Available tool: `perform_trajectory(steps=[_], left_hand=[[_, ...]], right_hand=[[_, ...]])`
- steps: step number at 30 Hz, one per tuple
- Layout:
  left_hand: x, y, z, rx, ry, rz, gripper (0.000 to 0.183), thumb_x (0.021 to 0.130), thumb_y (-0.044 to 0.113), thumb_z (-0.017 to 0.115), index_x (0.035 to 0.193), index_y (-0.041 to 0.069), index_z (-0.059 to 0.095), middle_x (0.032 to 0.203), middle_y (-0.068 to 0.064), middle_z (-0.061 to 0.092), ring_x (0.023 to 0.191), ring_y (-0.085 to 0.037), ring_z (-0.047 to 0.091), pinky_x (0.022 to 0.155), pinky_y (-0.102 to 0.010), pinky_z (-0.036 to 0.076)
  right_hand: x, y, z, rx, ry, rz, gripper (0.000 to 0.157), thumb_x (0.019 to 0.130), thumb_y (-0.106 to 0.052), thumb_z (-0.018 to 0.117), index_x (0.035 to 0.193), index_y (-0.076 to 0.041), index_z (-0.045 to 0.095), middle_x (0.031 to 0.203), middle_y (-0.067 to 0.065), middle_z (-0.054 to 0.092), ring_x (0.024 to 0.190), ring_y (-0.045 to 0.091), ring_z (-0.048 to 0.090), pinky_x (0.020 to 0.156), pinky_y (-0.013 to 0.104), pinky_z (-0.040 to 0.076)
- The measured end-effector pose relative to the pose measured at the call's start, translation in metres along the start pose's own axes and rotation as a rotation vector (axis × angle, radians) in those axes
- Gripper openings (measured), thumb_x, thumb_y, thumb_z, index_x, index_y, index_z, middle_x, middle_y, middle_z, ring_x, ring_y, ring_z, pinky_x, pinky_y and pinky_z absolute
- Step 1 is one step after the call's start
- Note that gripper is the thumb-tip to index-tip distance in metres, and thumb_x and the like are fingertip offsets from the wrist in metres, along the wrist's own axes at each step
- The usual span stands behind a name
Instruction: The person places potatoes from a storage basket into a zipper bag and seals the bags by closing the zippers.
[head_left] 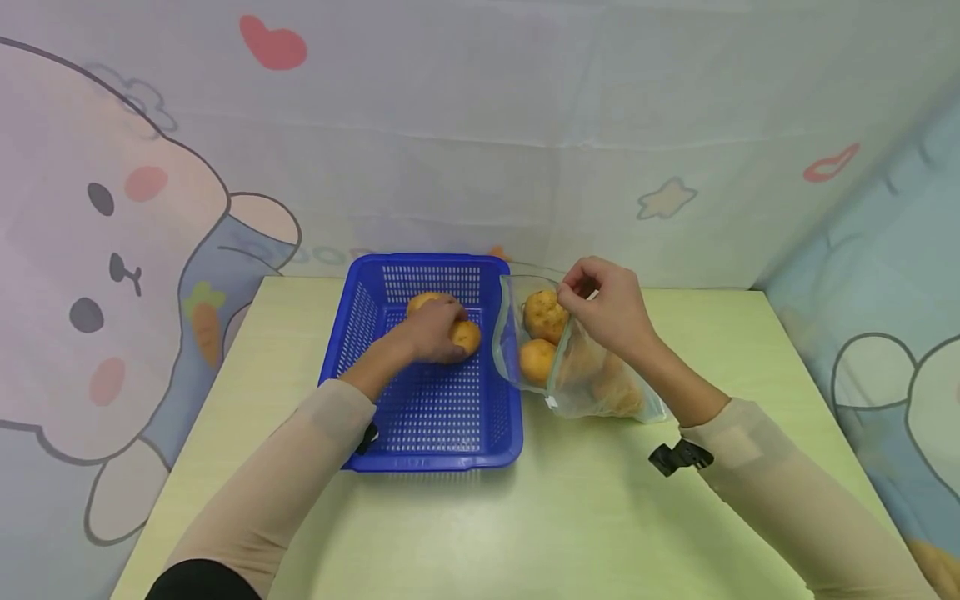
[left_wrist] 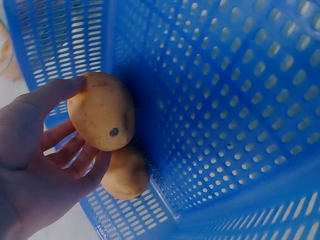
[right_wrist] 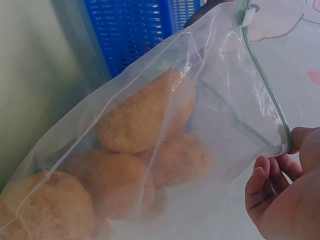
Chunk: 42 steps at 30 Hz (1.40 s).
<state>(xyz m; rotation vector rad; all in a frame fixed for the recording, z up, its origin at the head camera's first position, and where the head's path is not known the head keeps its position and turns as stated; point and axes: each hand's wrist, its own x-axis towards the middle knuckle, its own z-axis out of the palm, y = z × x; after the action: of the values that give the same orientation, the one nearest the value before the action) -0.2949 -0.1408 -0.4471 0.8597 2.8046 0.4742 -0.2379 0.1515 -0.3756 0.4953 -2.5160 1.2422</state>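
In the blue basket (head_left: 442, 461), my left hand (head_left: 432, 331) grips a potato (left_wrist: 102, 111), its thumb on one side and fingers curled on the other. A second potato (left_wrist: 126, 172) lies beside it, partly hidden behind the held one. My right hand (head_left: 611, 304) pinches the upper edge of a clear zip bag (right_wrist: 220, 65) between thumb and fingers. The bag's mouth gapes toward the basket. Several potatoes (right_wrist: 150, 112) lie inside the bag, two of them visible through the mouth in the head view.
Basket and bag stand side by side on a pale yellow-green table (head_left: 510, 533), near its back edge. A patterned cloth (head_left: 465, 125) with cartoon prints hangs behind the table and along its sides. A white slider (head_left: 552, 402) sits on the bag's zip edge.
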Motion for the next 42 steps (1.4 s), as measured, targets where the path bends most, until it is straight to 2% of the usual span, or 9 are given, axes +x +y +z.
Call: perform_trajectory(steps=[3, 8, 13, 16, 21, 26, 29, 35, 42], left_hand=[[-0.007, 0.001, -0.018, -0.069, 0.022, -0.006, 0.055, 0.089, 0.022, 0.081, 0.135, -0.004, 0.064, 0.131, -0.021, 0.062, 0.11, -0.035, 0.059, 0.091, -0.047, 0.054], [-0.025, 0.01, -0.062, -0.186, 0.101, 0.011, 0.056, 0.093, 0.022, 0.08, 0.14, -0.004, 0.061, 0.136, -0.021, 0.058, 0.116, -0.035, 0.057, 0.098, -0.049, 0.053], [-0.035, 0.034, -0.087, -0.264, 0.196, 0.088, 0.055, 0.094, 0.027, 0.081, 0.139, 0.0, 0.062, 0.135, -0.016, 0.059, 0.123, -0.031, 0.058, 0.103, -0.046, 0.053], [-0.034, 0.058, -0.083, -0.28, 0.201, 0.147, 0.057, 0.093, 0.032, 0.082, 0.139, 0.003, 0.063, 0.136, -0.013, 0.06, 0.123, -0.028, 0.058, 0.102, -0.043, 0.054], [-0.024, 0.092, -0.058, -0.225, 0.152, 0.206, 0.059, 0.093, 0.034, 0.082, 0.141, 0.005, 0.063, 0.14, -0.01, 0.059, 0.128, -0.027, 0.056, 0.11, -0.04, 0.048], [-0.011, 0.11, -0.034, -0.181, 0.153, 0.225, 0.053, 0.095, 0.029, 0.081, 0.138, 0.003, 0.064, 0.135, -0.01, 0.06, 0.123, -0.025, 0.056, 0.106, -0.036, 0.048], [-0.006, 0.116, -0.027, -0.185, 0.174, 0.241, 0.051, 0.096, 0.025, 0.079, 0.138, 0.001, 0.064, 0.134, -0.01, 0.06, 0.12, -0.024, 0.056, 0.103, -0.034, 0.05], [-0.01, 0.114, -0.04, -0.224, 0.208, 0.203, 0.051, 0.098, 0.025, 0.078, 0.141, 0.002, 0.062, 0.137, -0.012, 0.061, 0.127, -0.028, 0.057, 0.108, -0.039, 0.049], [-0.008, 0.061, -0.064, -0.304, 0.315, 0.039, 0.055, 0.1, 0.03, 0.075, 0.146, 0.006, 0.059, 0.147, -0.013, 0.056, 0.137, -0.03, 0.053, 0.116, -0.045, 0.043]], right_hand=[[0.001, 0.0, 0.001, -0.002, 0.003, -0.004, 0.008, 0.093, -0.006, 0.068, 0.085, -0.007, 0.071, 0.08, 0.006, 0.069, 0.074, 0.021, 0.062, 0.071, 0.029, 0.049], [0.005, -0.001, 0.002, -0.005, -0.003, -0.015, 0.008, 0.093, -0.008, 0.069, 0.085, -0.007, 0.071, 0.08, 0.006, 0.07, 0.074, 0.021, 0.063, 0.071, 0.029, 0.05], [0.006, 0.0, 0.001, 0.002, 0.001, -0.006, 0.007, 0.093, -0.007, 0.069, 0.086, -0.007, 0.071, 0.081, 0.005, 0.069, 0.074, 0.021, 0.062, 0.071, 0.029, 0.05], [0.005, 0.002, 0.001, 0.006, 0.001, 0.003, 0.008, 0.094, -0.005, 0.068, 0.087, -0.007, 0.071, 0.081, 0.005, 0.069, 0.074, 0.021, 0.062, 0.071, 0.028, 0.05], [0.005, 0.004, 0.002, 0.002, 0.013, -0.004, 0.008, 0.094, -0.006, 0.068, 0.087, -0.007, 0.071, 0.081, 0.005, 0.069, 0.073, 0.02, 0.062, 0.069, 0.026, 0.05], [0.004, 0.004, 0.003, -0.007, 0.024, -0.015, 0.008, 0.094, -0.005, 0.068, 0.087, -0.006, 0.071, 0.081, 0.005, 0.069, 0.072, 0.019, 0.062, 0.069, 0.025, 0.05], [0.004, 0.004, 0.002, -0.013, 0.025, -0.018, 0.008, 0.094, -0.006, 0.068, 0.087, -0.006, 0.071, 0.081, 0.005, 0.069, 0.072, 0.019, 0.062, 0.068, 0.025, 0.05], [0.003, 0.003, 0.001, -0.009, 0.029, -0.021, 0.007, 0.093, -0.005, 0.068, 0.086, -0.006, 0.071, 0.081, 0.005, 0.07, 0.072, 0.02, 0.063, 0.067, 0.025, 0.05], [0.001, 0.003, -0.002, 0.001, 0.045, -0.02, 0.007, 0.092, -0.003, 0.067, 0.087, -0.005, 0.071, 0.081, 0.006, 0.069, 0.072, 0.02, 0.062, 0.068, 0.024, 0.049]])
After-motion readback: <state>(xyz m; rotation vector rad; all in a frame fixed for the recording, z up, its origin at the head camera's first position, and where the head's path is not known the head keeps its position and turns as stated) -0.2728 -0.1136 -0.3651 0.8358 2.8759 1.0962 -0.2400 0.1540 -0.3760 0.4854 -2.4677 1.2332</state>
